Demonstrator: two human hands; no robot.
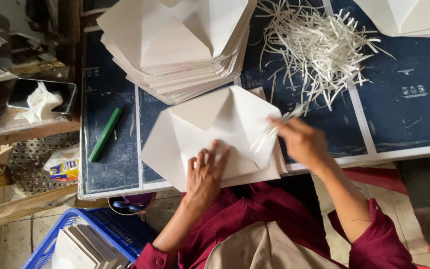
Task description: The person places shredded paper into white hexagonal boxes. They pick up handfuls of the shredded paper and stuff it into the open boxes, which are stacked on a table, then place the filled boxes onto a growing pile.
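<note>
A white folded paper envelope (210, 129) lies on top of a small stack at the near edge of the dark blue table (404, 114). My left hand (206, 172) presses flat on its lower flap, fingers spread. My right hand (302, 142) pinches a thin white paper strip (274, 130) and holds it just off the envelope's right flap. A loose heap of the same white strips (317, 45) lies beyond my right hand.
A tall stack of folded white envelopes (180, 45) stands at the back, another (414, 17) at the far right. A green marker (104, 134) lies at the left. A phone with a tissue (41, 97) rests on a side shelf. A blue crate of cards (80, 241) sits on the floor.
</note>
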